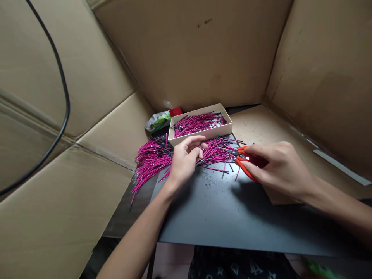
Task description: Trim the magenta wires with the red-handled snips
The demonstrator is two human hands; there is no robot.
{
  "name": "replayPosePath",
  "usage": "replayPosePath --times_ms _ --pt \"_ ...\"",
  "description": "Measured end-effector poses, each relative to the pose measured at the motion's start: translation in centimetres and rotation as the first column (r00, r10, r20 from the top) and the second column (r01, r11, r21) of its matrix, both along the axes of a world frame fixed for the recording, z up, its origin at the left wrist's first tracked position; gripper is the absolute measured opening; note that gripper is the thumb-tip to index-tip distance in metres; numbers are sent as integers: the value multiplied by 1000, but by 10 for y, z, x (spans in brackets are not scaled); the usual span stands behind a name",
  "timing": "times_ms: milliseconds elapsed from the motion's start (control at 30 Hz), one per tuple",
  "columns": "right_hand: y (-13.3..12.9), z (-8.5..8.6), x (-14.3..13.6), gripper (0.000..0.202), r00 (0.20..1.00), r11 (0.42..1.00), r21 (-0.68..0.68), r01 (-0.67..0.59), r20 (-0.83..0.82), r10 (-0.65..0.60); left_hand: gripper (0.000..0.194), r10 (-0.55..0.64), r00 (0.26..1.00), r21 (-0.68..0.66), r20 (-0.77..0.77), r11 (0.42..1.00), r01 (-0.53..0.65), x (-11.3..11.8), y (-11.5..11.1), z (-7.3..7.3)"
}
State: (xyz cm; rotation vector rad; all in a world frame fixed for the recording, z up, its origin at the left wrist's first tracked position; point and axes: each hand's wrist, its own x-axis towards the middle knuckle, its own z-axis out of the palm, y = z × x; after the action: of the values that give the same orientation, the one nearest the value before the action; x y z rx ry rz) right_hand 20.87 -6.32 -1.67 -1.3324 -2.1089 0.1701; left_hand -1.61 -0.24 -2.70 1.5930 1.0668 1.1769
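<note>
My right hand [280, 168] is wrapped round the red handles of a pair of snips [247, 166]. Their thin metal tips point left, over the right end of a loose pile of magenta wires with black ends [157, 157]. In front of the box, my left hand [187, 155] hovers at the middle of the pile with thumb and fingers curled together. A small dark bit shows at its fingertips, too small to name. Behind the hand, a cream open box [200, 135] holds many similar magenta wires [200, 122]. Part of the pile is hidden by the left hand.
Cardboard walls [188, 58] enclose the work area. A green-and-white packet with a red end [159, 121] lies left of the box. Dark scraps dot the grey board [209, 209]. A flat cardboard sheet [255, 124] lies at right, and a black cable [65, 93] hangs at left.
</note>
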Motion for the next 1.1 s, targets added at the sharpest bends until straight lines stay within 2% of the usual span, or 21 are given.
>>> replayPosePath --times_ms 267,433,733,900,1100 --pt "-1 1 1 20 1000 1000 7 -12 -29 12 8 -65 998 -52 -9 997 64 4 -8 6" --pt "0 0 -1 17 998 998 42 -41 -55 43 10 -159 986 -55 49 985 161 6 -14 9" --pt "1 -5 2 19 996 996 36 -77 -50 79 7 -266 963 15 44 964 266 4 -15 9" --pt "0 -4 3 19 992 994 43 -102 -68 105 8 -270 962 25 26 963 270 5 -15 10" --pt "0 -2 1 18 988 992 30 -124 -86 126 7 -220 971 62 -90 972 226 4 -16 11"
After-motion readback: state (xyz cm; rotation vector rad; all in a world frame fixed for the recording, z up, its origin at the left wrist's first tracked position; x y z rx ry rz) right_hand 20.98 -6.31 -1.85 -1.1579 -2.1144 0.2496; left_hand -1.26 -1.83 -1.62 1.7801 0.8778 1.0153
